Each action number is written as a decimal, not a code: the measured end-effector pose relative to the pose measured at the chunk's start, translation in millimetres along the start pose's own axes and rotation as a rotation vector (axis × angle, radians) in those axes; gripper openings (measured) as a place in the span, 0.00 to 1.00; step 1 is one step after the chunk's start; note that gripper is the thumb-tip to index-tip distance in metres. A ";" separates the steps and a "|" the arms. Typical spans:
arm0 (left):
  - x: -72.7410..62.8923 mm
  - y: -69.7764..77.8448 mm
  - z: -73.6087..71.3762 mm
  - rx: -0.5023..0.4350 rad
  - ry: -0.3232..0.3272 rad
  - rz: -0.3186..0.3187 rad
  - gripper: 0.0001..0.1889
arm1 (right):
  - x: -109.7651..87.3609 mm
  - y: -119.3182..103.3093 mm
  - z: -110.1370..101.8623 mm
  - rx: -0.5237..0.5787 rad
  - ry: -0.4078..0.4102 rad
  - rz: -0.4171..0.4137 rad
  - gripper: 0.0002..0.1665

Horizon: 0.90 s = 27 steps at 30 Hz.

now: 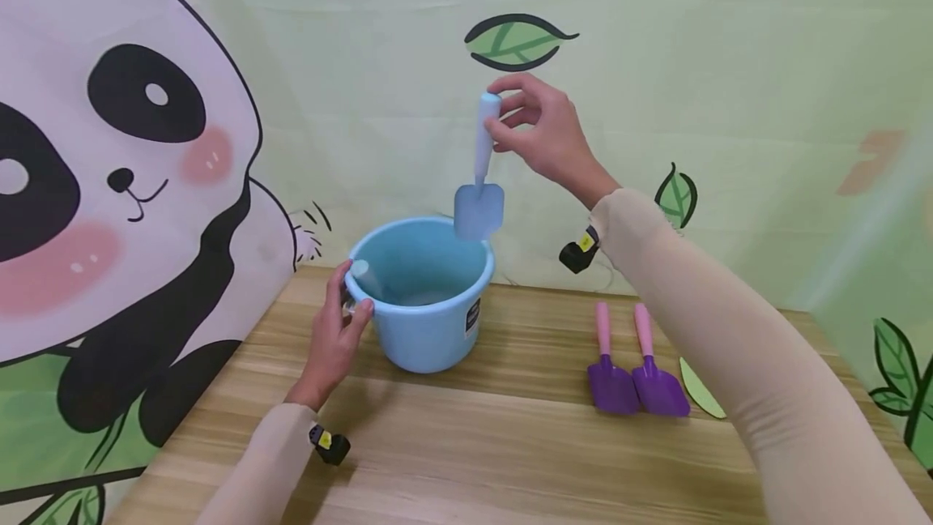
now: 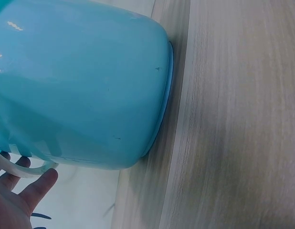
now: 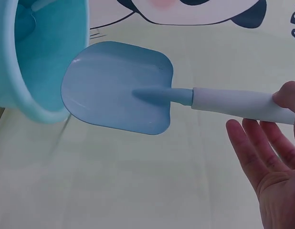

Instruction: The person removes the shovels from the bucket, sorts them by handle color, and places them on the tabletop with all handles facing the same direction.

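Note:
A light blue bucket [image 1: 423, 340] stands upright on the wooden table, with my left hand [image 1: 335, 339] gripping its left rim. In the left wrist view, the fingers are beside the bucket's white carrying handle [image 2: 24, 171]. My right hand [image 1: 543, 132] pinches the pale handle of a blue hand shovel [image 1: 479, 211] near its top end. The shovel hangs blade down, its blade overlapping the bucket's far right rim in the head view. A second pale handle [image 1: 364, 274] leans inside the bucket at the left, joined to a blue blade [image 3: 24, 23] in the right wrist view.
Two purple shovels with pink handles, one on the left [image 1: 612, 386] and one on the right [image 1: 661, 387], lie side by side on the table [image 1: 474, 452]. A pale green leaf-shaped piece [image 1: 701, 389] is beside them. Behind hangs a printed backdrop [image 1: 350, 87] with a panda.

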State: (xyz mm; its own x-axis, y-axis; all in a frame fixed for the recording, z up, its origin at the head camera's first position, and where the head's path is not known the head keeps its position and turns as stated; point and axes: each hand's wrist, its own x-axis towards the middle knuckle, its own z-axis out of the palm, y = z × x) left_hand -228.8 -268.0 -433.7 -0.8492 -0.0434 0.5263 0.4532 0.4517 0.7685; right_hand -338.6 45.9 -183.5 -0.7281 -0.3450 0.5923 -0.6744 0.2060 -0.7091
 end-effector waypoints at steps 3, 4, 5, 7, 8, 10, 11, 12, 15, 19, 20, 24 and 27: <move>0.3 0.0 -0.7 0.001 0.001 0.001 0.33 | -3.3 2.0 -8.7 -0.003 0.018 0.010 0.22; 0.1 0.1 -0.9 0.000 0.001 0.000 0.33 | -4.4 3.4 -11.5 -0.006 0.022 0.013 0.23; 0.0 0.3 -1.0 -0.001 0.001 -0.002 0.33 | -5.6 4.9 -14.3 -0.010 0.026 0.021 0.23; -0.1 0.2 -1.2 -0.004 -0.002 -0.005 0.34 | -8.3 8.7 -19.8 -0.018 0.031 0.040 0.23; -0.1 0.0 -1.3 -0.005 -0.004 -0.006 0.34 | -9.9 11.0 -22.4 -0.022 0.033 0.050 0.24; 0.2 -0.5 -1.4 -0.006 -0.004 -0.005 0.34 | -13.4 16.0 -27.4 -0.037 0.035 0.068 0.24; 0.4 -0.9 -1.4 -0.006 -0.004 -0.002 0.34 | -15.3 18.6 -29.7 -0.041 0.037 0.077 0.25; 0.6 -1.1 -1.4 -0.009 -0.003 0.001 0.34 | -17.3 21.7 -31.8 -0.043 0.038 0.082 0.25; 0.2 11.1 -2.4 -0.014 -0.007 0.005 0.34 | -23.6 31.4 -37.7 -0.046 0.044 0.099 0.25; 0.6 13.7 -2.2 -0.023 -0.009 0.000 0.33 | -32.1 43.5 -44.2 -0.052 0.043 0.125 0.25; 0.4 13.4 -2.1 -0.021 -0.008 -0.001 0.33 | -34.0 46.5 -45.4 -0.052 0.043 0.130 0.25; -0.2 8.5 -1.6 -0.022 -0.010 -0.021 0.34 | -41.6 57.1 -49.5 -0.038 0.038 0.150 0.25; -2.3 24.0 -3.3 -0.031 -0.019 -0.027 0.33 | -46.9 66.1 -52.0 -0.031 0.034 0.165 0.25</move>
State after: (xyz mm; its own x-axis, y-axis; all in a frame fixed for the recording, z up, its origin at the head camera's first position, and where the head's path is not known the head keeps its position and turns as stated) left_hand -215.1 -260.0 -415.2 -0.8660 -0.0385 0.4986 0.4380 0.4226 0.7935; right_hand -355.4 123.2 -238.3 -0.8327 -0.2730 0.4817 -0.5483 0.2855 -0.7861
